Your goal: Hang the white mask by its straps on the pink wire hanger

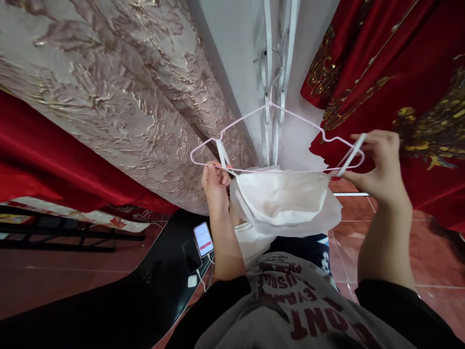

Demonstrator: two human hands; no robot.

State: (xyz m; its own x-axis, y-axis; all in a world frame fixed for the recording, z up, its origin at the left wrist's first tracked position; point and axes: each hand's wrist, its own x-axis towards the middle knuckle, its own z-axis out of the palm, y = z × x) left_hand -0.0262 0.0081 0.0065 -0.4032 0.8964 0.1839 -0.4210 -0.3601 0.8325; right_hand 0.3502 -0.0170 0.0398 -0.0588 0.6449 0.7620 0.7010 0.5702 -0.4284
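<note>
Pale pink hanger lies crosswise, hook pointing away from the person, a white garment strapped at both ends

The thin, pale pink triangular hanger (270, 103) is in front of the person, below the white metal rack bars (268, 29). Its long axis runs left to right, nearly level, and its shoulders slope down to the two ends. The thin hook rises from the peak toward the top of the view and reaches the rack; exactly which part it catches is hard to tell.

From the hanger, a white sleeveless garment with a sheer outer layer (281, 198) drops toward the person's lap. Its upper edge runs along the bottom bar, parallel to the hanger's long axis, while the body points down toward the person.

The left hand (216, 178) pinches the bottom bar near its left end, just beside the narrow white left strap (221, 152), which passes over the left notch. The right hand (383, 162) has thumb and forefinger spread apart, with the narrow white right strap (352, 154) stretched slantwise between them. That strap crosses the hanger near its right end, outside the right notch.

Textured beige brocade fabric (145, 87) hangs to the left, gold-embroidered red cloth (428, 72) to the right. A lit phone (203, 239) rests on the glossy black tabletop (145, 291).
</note>
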